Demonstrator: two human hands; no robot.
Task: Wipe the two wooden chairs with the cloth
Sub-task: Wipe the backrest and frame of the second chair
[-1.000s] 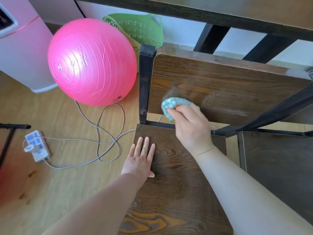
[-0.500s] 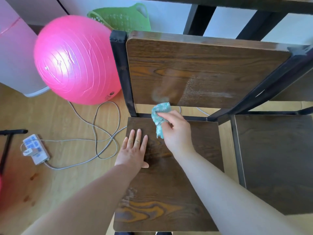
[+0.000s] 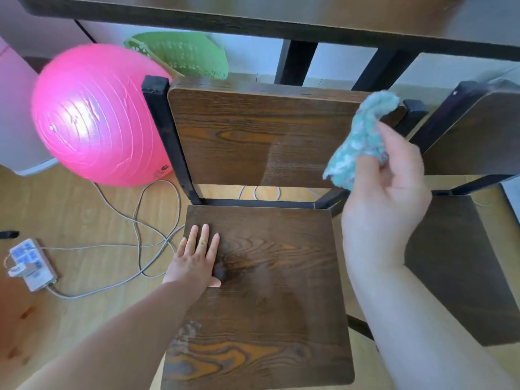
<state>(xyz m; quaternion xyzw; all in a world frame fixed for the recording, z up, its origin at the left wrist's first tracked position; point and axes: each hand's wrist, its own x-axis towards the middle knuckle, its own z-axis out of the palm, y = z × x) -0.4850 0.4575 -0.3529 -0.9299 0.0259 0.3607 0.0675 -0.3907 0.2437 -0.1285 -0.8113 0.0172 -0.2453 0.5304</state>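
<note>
Wooden chair [image 3: 267, 291], dark grain, black metal frame; left hand [image 3: 194, 260] kept flat on seat, fingers straight. Second chair [image 3: 464, 263] of same make set just beside, at right. Right hand [image 3: 385, 206] lifted since half second ago from lower edge of backrest [image 3: 247, 136], now raised before its upper right corner. Fluffy teal cloth [image 3: 360, 142] pinched between thumb and fingers. Glossy pink ball [image 3: 95, 116] and green perforated basket [image 3: 183, 56] seen at left, behind chair. Grey cable [image 3: 138, 220] and white power strip [image 3: 31, 263] laid on floor.

Wooden floor [image 3: 76, 218], pink ball [image 3: 95, 116], green basket [image 3: 185, 54], power strip [image 3: 31, 266], looping grey cable [image 3: 138, 220], wooden chair [image 3: 261, 277], second chair [image 3: 461, 263] beside it.
</note>
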